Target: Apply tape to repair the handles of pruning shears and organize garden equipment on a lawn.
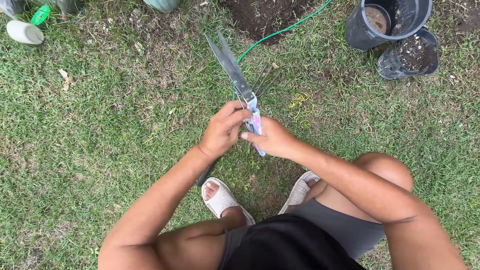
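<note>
Long grey garden shears (231, 65) point up and away from me, blades slightly apart. My left hand (223, 129) grips the shears near the pivot, fingers curled around them. My right hand (270, 138) holds a small white and pink patterned cloth or packet (256, 122) against the shears' handle area. A dark handle end (206, 174) sticks out below my left wrist. I am squatting on grass (100, 130), with my sandalled feet (222, 199) under my arms.
Two black plastic pots (395, 25) with soil stand at the top right. A green hose or cord (280, 31) runs across a bare soil patch (265, 15). A small metal fork tool (265, 82) lies behind the shears. A white bottle (24, 32) lies at top left.
</note>
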